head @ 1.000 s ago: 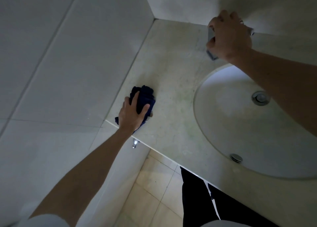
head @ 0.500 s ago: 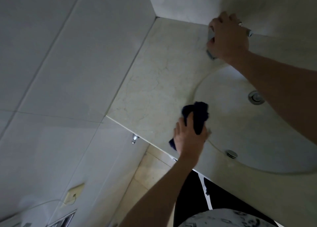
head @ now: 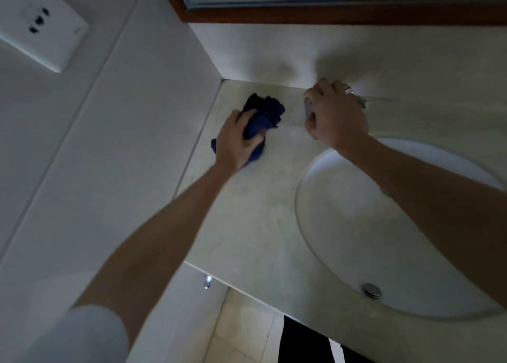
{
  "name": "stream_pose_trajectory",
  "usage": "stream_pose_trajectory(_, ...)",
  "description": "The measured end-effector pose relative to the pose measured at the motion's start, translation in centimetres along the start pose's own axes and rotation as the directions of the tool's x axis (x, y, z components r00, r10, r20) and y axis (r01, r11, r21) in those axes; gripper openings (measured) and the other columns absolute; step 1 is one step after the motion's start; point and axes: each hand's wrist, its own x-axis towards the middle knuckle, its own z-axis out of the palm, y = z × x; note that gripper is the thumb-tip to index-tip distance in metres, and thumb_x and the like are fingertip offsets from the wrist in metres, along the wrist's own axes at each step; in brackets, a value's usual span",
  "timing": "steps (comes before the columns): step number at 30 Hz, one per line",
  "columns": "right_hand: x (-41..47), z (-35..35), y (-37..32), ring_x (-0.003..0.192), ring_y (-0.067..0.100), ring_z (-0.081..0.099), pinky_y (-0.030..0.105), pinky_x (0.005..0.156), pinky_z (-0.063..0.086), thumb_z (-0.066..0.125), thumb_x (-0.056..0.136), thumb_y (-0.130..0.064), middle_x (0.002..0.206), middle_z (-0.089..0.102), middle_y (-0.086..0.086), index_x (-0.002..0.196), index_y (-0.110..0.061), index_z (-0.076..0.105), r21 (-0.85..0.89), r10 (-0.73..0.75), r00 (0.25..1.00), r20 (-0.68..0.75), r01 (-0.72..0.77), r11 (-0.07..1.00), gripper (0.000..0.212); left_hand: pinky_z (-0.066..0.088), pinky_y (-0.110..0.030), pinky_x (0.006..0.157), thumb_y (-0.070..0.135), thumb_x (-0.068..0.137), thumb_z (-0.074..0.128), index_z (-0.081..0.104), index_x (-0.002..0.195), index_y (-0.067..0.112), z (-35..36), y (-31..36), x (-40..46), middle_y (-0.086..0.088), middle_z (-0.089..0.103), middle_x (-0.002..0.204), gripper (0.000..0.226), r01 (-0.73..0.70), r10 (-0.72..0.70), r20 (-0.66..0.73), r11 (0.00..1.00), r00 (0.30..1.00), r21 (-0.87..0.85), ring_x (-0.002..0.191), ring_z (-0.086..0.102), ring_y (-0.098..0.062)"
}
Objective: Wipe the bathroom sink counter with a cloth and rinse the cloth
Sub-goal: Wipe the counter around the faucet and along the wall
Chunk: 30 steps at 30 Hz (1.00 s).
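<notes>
A crumpled dark blue cloth (head: 264,113) lies on the pale stone counter (head: 247,225) near its far left corner. My left hand (head: 238,140) grips the cloth and presses it onto the counter. My right hand (head: 336,116) is curled around a small grey object (head: 307,107) at the back of the counter, just beyond the basin; what the object is I cannot tell. The white oval sink basin (head: 356,239) is set into the counter on the right, partly hidden by my right forearm.
A wood-framed mirror (head: 301,14) hangs above the back wall. A white wall socket (head: 41,31) sits on the tiled left wall. An overflow cap (head: 371,290) shows in the basin's near side. A small chrome fitting (head: 207,281) hangs under the counter edge.
My left hand has swept the cloth from the counter's front edge by the basin to the far left corner. The view has tilted up. My right hand stays in place.
</notes>
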Motion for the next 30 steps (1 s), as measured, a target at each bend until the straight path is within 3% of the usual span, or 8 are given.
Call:
stream_pose_trajectory(2, 0.0, 0.1, 0.1, 0.114, 0.039, 0.048, 0.042, 0.064, 0.039, 0.058, 0.088, -0.021, 0.119, 0.049, 0.016, 0.12, -0.008, 0.054, -0.01, -0.013, 0.999, -0.034, 0.013, 1.0, 0.035, 0.052, -0.046, 0.08, 0.04, 0.088, 0.062, 0.063, 0.128, 0.008, 0.5, -1.7, 5.5, -0.018, 0.061, 0.108, 0.051, -0.168, 0.162, 0.058, 0.981, 0.985, 0.102, 0.093, 0.062, -0.037)
stream_pose_trajectory(4, 0.2, 0.4, 0.1, 0.111, 0.036, 0.049, 0.042, 0.065, 0.046, 0.058, 0.088, -0.02, 0.117, 0.05, 0.015, 0.118, -0.008, 0.054, -0.003, -0.023, 0.998, -0.052, 0.023, 1.0, 0.033, 0.051, -0.047, 0.083, 0.039, 0.09, 0.062, 0.06, 0.131, 0.008, 2.2, -2.4, 10.1, -0.02, 0.061, 0.114, 0.052, -0.27, 0.245, 0.139, 0.94, 0.959, 0.206, 0.097, 0.061, -0.039)
stream_pose_trajectory(8, 0.5, 1.3, 0.2, 0.109, 0.035, 0.05, 0.037, 0.059, 0.038, 0.058, 0.085, -0.019, 0.113, 0.051, 0.013, 0.113, -0.01, 0.056, -0.01, -0.027, 0.995, -0.091, 0.026, 1.0, 0.03, 0.051, -0.046, 0.088, 0.051, 0.089, 0.051, 0.054, 0.138, 0.014, 5.9, -2.1, 14.1, -0.016, 0.055, 0.13, 0.061, -0.384, 0.283, 0.331, 0.875, 0.9, 0.294, 0.103, 0.06, -0.038)
stream_pose_trajectory(10, 0.5, 1.5, 0.4, 0.107, 0.035, 0.05, 0.034, 0.058, 0.033, 0.058, 0.084, -0.019, 0.112, 0.051, 0.013, 0.112, -0.01, 0.056, -0.022, -0.023, 0.992, -0.128, 0.021, 1.0, 0.029, 0.05, -0.047, 0.085, 0.051, 0.089, 0.049, 0.053, 0.138, 0.016, 6.6, -2.4, 13.8, -0.013, 0.054, 0.128, 0.06, -0.398, 0.296, 0.332, 0.866, 0.896, 0.303, 0.1, 0.059, -0.037)
stream_pose_trajectory(17, 0.3, 1.2, 0.1, 0.11, 0.039, 0.05, 0.037, 0.058, 0.033, 0.058, 0.086, -0.02, 0.114, 0.05, 0.016, 0.11, -0.008, 0.054, -0.041, -0.018, 0.993, -0.114, 0.014, 0.999, 0.027, 0.048, -0.043, 0.081, 0.049, 0.085, 0.054, 0.058, 0.132, 0.015, 5.6, -2.7, 3.9, -0.013, 0.059, 0.119, 0.059, -0.503, 0.389, 0.37, 0.813, 0.843, 0.292, 0.1, 0.058, -0.036)
stream_pose_trajectory(24, 0.0, 0.6, -0.1, 0.117, 0.043, 0.047, 0.043, 0.059, 0.039, 0.057, 0.088, -0.018, 0.12, 0.048, 0.021, 0.117, -0.004, 0.053, 0.008, -0.01, 0.995, -0.095, 0.011, 1.0, 0.032, 0.047, -0.042, 0.076, 0.048, 0.08, 0.054, 0.062, 0.128, 0.019, 6.0, 0.2, -8.3, -0.012, 0.06, 0.112, 0.057, -0.624, 0.496, 0.492, 0.771, 0.715, 0.129, 0.092, 0.058, -0.033)
stream_pose_trajectory(27, 0.0, 0.5, -0.1, 0.117, 0.043, 0.046, 0.05, 0.067, 0.049, 0.057, 0.086, -0.017, 0.122, 0.047, 0.021, 0.117, -0.004, 0.053, 0.047, -0.01, 0.998, -0.068, 0.013, 0.999, 0.034, 0.049, -0.04, 0.077, 0.044, 0.079, 0.058, 0.062, 0.128, 0.016, 4.7, 0.1, -10.0, -0.015, 0.061, 0.114, 0.056, -0.571, 0.475, 0.472, 0.818, 0.743, 0.076, 0.091, 0.06, -0.034)
stream_pose_trajectory(30, 0.1, 0.5, -0.1, 0.117, 0.042, 0.045, 0.051, 0.069, 0.052, 0.057, 0.085, -0.017, 0.123, 0.047, 0.021, 0.117, -0.003, 0.053, 0.071, 0.001, 0.998, -0.064, 0.004, 0.997, 0.035, 0.047, -0.036, 0.078, 0.04, 0.079, 0.061, 0.063, 0.128, 0.012, 1.1, -1.9, -8.5, -0.019, 0.061, 0.11, 0.056, -0.43, 0.369, 0.325, 0.892, 0.871, 0.139, 0.09, 0.063, -0.036)
